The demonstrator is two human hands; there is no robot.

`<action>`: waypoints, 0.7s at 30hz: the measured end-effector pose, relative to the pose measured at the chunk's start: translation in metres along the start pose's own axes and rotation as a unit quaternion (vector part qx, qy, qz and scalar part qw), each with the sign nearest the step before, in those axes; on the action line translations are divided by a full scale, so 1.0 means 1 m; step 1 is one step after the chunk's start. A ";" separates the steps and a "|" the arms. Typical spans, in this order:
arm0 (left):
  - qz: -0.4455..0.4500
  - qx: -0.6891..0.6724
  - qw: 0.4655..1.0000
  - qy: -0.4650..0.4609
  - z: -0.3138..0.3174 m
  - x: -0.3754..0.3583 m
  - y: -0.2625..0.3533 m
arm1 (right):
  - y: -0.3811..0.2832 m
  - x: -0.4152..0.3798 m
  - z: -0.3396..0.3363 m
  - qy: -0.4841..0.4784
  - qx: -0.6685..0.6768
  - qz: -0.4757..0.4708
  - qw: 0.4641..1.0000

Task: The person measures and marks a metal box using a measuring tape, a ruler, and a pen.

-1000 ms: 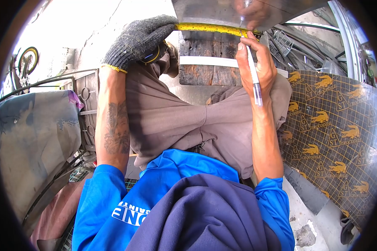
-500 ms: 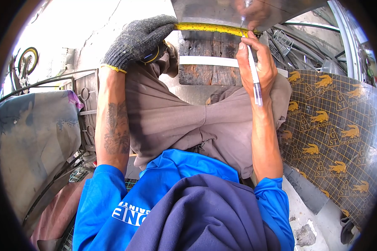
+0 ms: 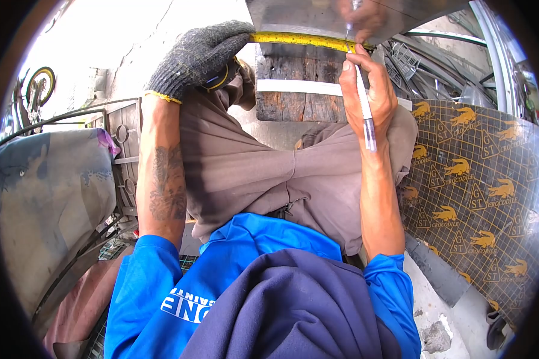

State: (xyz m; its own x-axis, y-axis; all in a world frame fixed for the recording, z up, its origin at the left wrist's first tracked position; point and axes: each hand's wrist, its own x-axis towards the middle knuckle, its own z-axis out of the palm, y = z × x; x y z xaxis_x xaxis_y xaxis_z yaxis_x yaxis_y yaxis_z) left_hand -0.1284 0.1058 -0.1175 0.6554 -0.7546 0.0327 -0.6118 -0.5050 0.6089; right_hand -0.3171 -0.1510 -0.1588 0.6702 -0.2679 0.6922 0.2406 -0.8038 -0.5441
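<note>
My left hand [image 3: 200,60], in a dark grey knit glove, is closed on a tape measure [image 3: 220,79] whose case shows below the fingers. Its yellow blade [image 3: 299,39] runs right along the near edge of a shiny metal sheet [image 3: 305,17]. Bare, my right hand [image 3: 370,87] pinches a white pen [image 3: 362,99] with a clear end. The pen's tip meets the blade near its right end, and a fingertip rests beside it. The sheet mirrors the hand and pen. Beneath lies a worn wooden block [image 3: 299,109] with a white strip [image 3: 299,87] across it.
A black board with yellow crocodile prints [image 3: 473,197] stands at the right. Metal scraps [image 3: 407,66] lie behind it. To the left are a metal frame [image 3: 126,149], a stained covered panel [image 3: 54,179] and a bicycle wheel [image 3: 40,87].
My right hand and the pen have shifted very slightly to the right. The left hand, tape measure and metal sheet look nearly the same.
</note>
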 end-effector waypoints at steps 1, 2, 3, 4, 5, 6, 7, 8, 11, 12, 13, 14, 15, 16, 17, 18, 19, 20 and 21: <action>0.008 0.002 1.000 -0.002 0.000 0.000 0.000 | 0.000 0.000 0.000 0.000 0.001 0.000 1.000; 0.008 0.002 1.000 -0.003 0.000 0.000 0.000 | -0.001 0.000 0.000 0.000 0.001 0.000 1.000; 0.006 0.004 1.000 0.003 0.001 0.000 0.001 | -0.002 0.001 -0.001 -0.002 -0.001 0.000 1.000; 0.005 0.005 1.000 0.009 0.001 0.000 0.001 | -0.002 0.001 -0.001 -0.003 -0.004 0.000 1.000; 0.006 0.005 1.000 0.009 0.001 0.000 0.002 | -0.002 0.001 -0.001 -0.003 -0.004 0.000 1.000; -0.006 0.002 1.000 0.004 0.000 0.000 0.003 | -0.002 0.001 -0.001 -0.003 -0.005 -0.001 1.000; -0.017 0.000 1.000 0.000 0.000 0.000 0.004 | -0.002 0.001 -0.001 -0.002 -0.005 -0.003 1.000; -0.017 0.000 1.000 0.000 0.000 0.000 0.004 | -0.002 0.001 -0.001 -0.002 -0.005 -0.003 1.000; -0.020 -0.005 1.000 -0.008 0.001 0.001 0.001 | -0.003 0.002 -0.001 -0.001 -0.004 0.001 1.000; -0.014 -0.004 1.000 -0.005 0.001 0.001 -0.001 | -0.003 0.002 -0.001 -0.001 -0.004 0.000 1.000; -0.008 -0.004 1.000 -0.002 0.002 0.001 -0.002 | -0.002 0.002 -0.001 -0.001 -0.003 0.000 1.000; -0.007 -0.004 1.000 -0.003 0.002 0.001 -0.003 | -0.002 0.001 -0.001 -0.001 -0.003 0.000 1.000; -0.006 -0.008 1.000 -0.002 0.002 0.001 -0.004 | -0.002 0.001 -0.001 0.000 -0.003 0.000 1.000; -0.006 -0.011 1.000 -0.002 0.002 0.001 -0.004 | -0.002 0.001 -0.001 0.001 -0.002 0.000 1.000; -0.006 -0.011 1.000 -0.003 0.002 0.001 -0.004 | -0.002 0.002 -0.001 0.001 -0.002 0.001 1.000; -0.006 -0.009 1.000 -0.005 0.002 0.001 -0.004 | -0.003 0.002 -0.001 0.001 -0.009 -0.004 1.000; -0.006 -0.008 1.000 -0.007 0.002 0.001 -0.003 | -0.003 0.003 -0.002 0.000 -0.016 -0.009 1.000; -0.006 -0.008 1.000 -0.007 0.001 0.001 -0.002 | -0.003 0.003 -0.002 0.000 -0.016 -0.009 1.000; -0.006 -0.005 1.000 -0.007 0.001 0.001 -0.001 | -0.004 0.003 -0.002 0.000 -0.017 -0.009 1.000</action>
State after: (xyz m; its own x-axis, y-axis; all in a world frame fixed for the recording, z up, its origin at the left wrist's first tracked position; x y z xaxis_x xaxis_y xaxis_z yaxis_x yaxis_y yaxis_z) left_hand -0.1273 0.1052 -0.1186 0.6569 -0.7538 0.0141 -0.5990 -0.5104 0.6169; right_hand -0.3177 -0.1499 -0.1538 0.6666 -0.2532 0.7011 0.2279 -0.8263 -0.5151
